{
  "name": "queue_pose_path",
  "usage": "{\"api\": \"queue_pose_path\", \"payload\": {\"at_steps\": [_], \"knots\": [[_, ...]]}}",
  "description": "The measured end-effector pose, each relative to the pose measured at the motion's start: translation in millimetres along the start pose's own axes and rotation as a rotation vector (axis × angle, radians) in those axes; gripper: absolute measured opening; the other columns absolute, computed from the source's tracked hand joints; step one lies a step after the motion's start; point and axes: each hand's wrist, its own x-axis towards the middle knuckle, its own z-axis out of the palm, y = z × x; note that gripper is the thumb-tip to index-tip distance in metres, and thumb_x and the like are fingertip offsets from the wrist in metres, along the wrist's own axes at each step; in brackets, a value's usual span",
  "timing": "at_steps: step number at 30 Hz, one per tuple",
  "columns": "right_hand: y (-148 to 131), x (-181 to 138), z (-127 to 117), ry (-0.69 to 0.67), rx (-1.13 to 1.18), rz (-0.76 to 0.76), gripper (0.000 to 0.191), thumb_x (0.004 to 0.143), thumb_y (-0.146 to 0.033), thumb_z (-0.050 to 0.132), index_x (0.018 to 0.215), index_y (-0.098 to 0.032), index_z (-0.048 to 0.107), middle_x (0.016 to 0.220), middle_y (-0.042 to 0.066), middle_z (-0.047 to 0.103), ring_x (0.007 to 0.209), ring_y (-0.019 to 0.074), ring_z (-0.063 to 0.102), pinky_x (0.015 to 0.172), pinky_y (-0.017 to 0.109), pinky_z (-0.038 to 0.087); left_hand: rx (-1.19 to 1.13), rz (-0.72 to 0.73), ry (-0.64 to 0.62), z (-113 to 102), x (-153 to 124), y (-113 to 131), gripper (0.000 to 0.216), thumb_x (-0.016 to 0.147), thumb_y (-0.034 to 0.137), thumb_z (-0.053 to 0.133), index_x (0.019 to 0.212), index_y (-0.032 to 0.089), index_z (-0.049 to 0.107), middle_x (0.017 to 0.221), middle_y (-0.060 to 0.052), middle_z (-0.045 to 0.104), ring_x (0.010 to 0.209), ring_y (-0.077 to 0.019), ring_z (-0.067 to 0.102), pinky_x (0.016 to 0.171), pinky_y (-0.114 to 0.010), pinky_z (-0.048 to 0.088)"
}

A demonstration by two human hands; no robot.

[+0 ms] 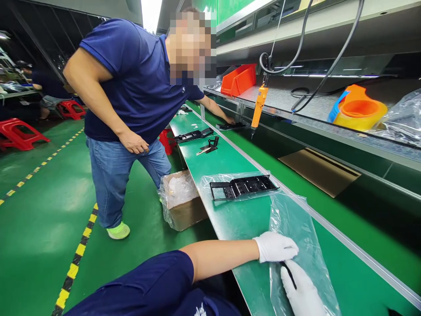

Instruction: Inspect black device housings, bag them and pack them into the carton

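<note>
Green conveyor belt (pixel 230 219) runs away from the camera along a factory line, with a metal shelf to its right and a green painted floor to its left. At the belt's near edge the person's gloved left hand (pixel 275 246) lies closed over the mouth of a clear plastic bag (pixel 296 228), pinching film and what looks like a thin black strip. The gloved right hand (pixel 302 292) rests just below it on the same bag, fingers extended and flat, holding nothing that shows.

Judging by this, the step in hand is bagging: the bag is being held and smoothed at its opening. Any next move would call for keeping the mouth spread and the film taut.

Farther up the belt a black plastic tray (pixel 243 186) lies flat inside another clear bag, well apart from both hands. Beyond it a co-worker (pixel 131 87) leans over the belt, one hand reaching to its far edge. An orange electric screwdriver (pixel 259 105) hangs above the shelf; a cardboard box (pixel 182 202) sits on the floor beside the belt.

What the near bag contains is hard to make out, and the right hand's wrist is cut off by the bottom edge.
</note>
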Motion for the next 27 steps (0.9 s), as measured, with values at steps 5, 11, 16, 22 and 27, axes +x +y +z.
{"api": "queue_pose_path", "payload": {"at_steps": [5, 11, 16, 22, 27], "knots": [[-2.8, -4.2, 3.1, 0.015, -0.026, -0.092, 0.087, 0.083, -0.072, 0.026, 0.136, -0.016, 0.065, 0.146, 0.006, 0.051, 0.142, 0.0255, 0.047, 0.134, 0.049, 0.028, 0.006, -0.005, 0.053, -1.9, -7.2, 3.5, 0.037, 0.101, 0.039, 0.048, 0.125, 0.023, 0.072, 0.135, -0.003, 0.074, 0.127, -0.0217, 0.068, 0.113, -0.031, 0.049], [-17.4, -14.6, 3.1, 0.051, -0.023, -0.141, 0.063, 0.095, -0.053, 0.028, 0.13, -0.018, 0.068, 0.142, 0.007, 0.054, 0.135, 0.0203, 0.052, 0.128, 0.043, 0.036, 0.005, 0.055, 0.074, 0.1, -10.7, -0.6, 0.035, 0.101, 0.035, 0.045, 0.114, 0.021, 0.074, 0.126, -0.005, 0.077, 0.119, -0.0227, 0.07, 0.106, -0.033, 0.053], [-19.9, -17.5, 1.0, 0.062, -0.023, -0.152, 0.059, 0.097, -0.049, 0.029, 0.126, -0.018, 0.069, 0.14, 0.008, 0.056, 0.131, 0.0184, 0.054, 0.128, 0.041, 0.038, 0.009, 0.066, 0.078, 1.2, -11.4, 1.3, 0.037, 0.101, 0.033, 0.042, 0.115, 0.019, 0.074, 0.125, -0.007, 0.076, 0.118, -0.0235, 0.07, 0.106, -0.035, 0.053], [-3.7, -11.7, -0.5, 0.094, -0.053, -0.114, 0.078, 0.091, -0.066, 0.028, 0.132, -0.013, 0.069, 0.142, 0.01, 0.055, 0.137, 0.0234, 0.054, 0.13, 0.045, 0.04, 0.019, 0.055, 0.023, -2.0, -9.5, 8.4, 0.038, 0.101, 0.038, 0.045, 0.122, 0.023, 0.072, 0.133, -0.002, 0.074, 0.126, -0.0214, 0.067, 0.111, -0.033, 0.051], [29.3, 10.4, 5.4, 0.158, -0.074, -0.1, 0.091, 0.078, -0.081, 0.028, 0.122, -0.018, 0.076, 0.137, 0.005, 0.059, 0.134, 0.0289, 0.058, 0.125, 0.05, 0.047, 0.026, 0.046, -0.039, -2.4, 0.5, 6.5, 0.041, 0.103, 0.042, 0.043, 0.129, 0.023, 0.068, 0.141, -0.001, 0.07, 0.133, -0.0221, 0.064, 0.113, -0.033, 0.049]]}}
